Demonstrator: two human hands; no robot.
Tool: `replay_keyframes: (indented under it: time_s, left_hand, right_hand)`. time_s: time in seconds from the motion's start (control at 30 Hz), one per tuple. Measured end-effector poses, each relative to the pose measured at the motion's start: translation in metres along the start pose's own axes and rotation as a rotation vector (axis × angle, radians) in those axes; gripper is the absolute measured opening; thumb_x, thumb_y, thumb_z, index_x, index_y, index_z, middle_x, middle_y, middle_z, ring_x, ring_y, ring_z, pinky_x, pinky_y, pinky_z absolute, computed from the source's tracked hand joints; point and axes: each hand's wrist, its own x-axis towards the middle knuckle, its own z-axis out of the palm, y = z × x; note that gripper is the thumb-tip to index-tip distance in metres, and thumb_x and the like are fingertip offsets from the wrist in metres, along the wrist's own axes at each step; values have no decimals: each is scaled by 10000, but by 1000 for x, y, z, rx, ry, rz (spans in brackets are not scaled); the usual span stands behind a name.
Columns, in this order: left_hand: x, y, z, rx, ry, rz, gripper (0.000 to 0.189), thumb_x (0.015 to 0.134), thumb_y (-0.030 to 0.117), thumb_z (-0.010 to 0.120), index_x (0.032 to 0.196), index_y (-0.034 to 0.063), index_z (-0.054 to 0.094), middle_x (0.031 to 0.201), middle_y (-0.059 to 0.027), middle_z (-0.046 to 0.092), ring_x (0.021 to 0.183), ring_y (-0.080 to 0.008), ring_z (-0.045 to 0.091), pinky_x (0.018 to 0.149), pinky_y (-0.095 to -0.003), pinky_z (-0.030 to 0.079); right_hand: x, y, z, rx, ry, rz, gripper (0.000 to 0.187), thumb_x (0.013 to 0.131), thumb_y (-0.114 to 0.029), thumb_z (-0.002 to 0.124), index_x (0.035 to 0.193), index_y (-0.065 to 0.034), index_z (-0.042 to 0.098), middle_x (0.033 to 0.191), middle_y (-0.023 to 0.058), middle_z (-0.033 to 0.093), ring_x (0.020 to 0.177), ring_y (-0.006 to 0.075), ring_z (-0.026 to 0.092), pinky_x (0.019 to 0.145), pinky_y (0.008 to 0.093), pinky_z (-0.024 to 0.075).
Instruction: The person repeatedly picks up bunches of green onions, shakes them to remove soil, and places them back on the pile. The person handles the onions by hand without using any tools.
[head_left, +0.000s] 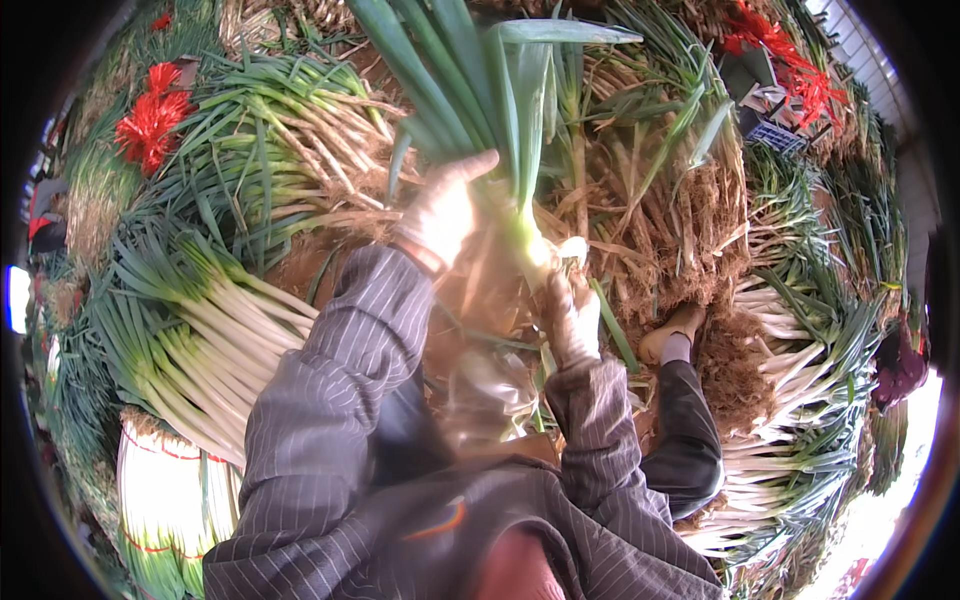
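Note:
A large green onion (523, 232) with long leaves stands before me, leaves pointing away. My left hand (446, 206) is at the base of the leaves, thumb stretched over them; its other fingers are hidden behind the plant. Lower down, my right hand (571, 319) is closed at the pale part of the stalk, where a bent, whitish piece of outer layer (574, 250) sticks out above the fingers. Motion blur and glare hide the stalk's lower end. Loose pale peelings (495, 382) lie blurred between my legs.
Trimmed white-stalked onions (225, 322) lie at left, with red-tied bundles (161, 487) below. Unpeeled onions with earthy roots (660, 217) lie ahead right. More white stalks (780, 450) fan out at right, near my foot (671, 334). Red ties (157, 116) rest on a far-left pile.

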Motion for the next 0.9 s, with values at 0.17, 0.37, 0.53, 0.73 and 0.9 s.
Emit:
replay_keyframes:
  time_s: [0.17, 0.37, 0.53, 0.73, 0.9]
  left_hand:
    - [-1, 5, 18, 8, 248, -50, 386, 829, 260, 778, 1136, 83, 623, 983, -24, 652, 880, -202, 598, 843, -339, 488]
    - [-16, 24, 35, 80, 486, -71, 329, 844, 291, 763, 1077, 88, 649, 932, 2, 619, 828, -156, 556, 783, -301, 467]
    - [-26, 40, 34, -59, 349, -40, 344, 847, 289, 755, 1073, 63, 629, 925, -42, 617, 766, -187, 570, 763, -320, 493]
    - [-9, 69, -13, -78, 77, 139, 376, 859, 348, 721, 1027, 21, 636, 915, -102, 679, 804, -227, 634, 765, -377, 532]
    - [-7, 89, -63, -215, -18, 217, 468, 926, 347, 639, 1220, -14, 593, 1045, -132, 676, 899, -269, 659, 827, -427, 543]
  right_hand:
    - [53, -35, 48, -103, -54, -195, 649, 822, -544, 712, 1167, 0, 628, 904, 76, 682, 732, 141, 628, 667, 287, 513]
    - [85, 3, 87, 15, -16, -379, 702, 886, -638, 549, 1035, 36, 680, 835, 170, 696, 768, 275, 670, 712, 381, 516]
    - [128, 33, 107, -354, 190, -224, 680, 914, -609, 472, 972, 40, 664, 776, 266, 661, 694, 378, 656, 701, 433, 520]
    - [91, 94, 48, -844, -55, 67, 638, 868, -551, 575, 1137, 27, 551, 984, 262, 617, 816, 366, 641, 795, 437, 509]
    - [-3, 172, -84, -1093, -214, 416, 764, 818, -522, 662, 1305, 23, 439, 1175, 272, 560, 968, 365, 625, 897, 447, 492]
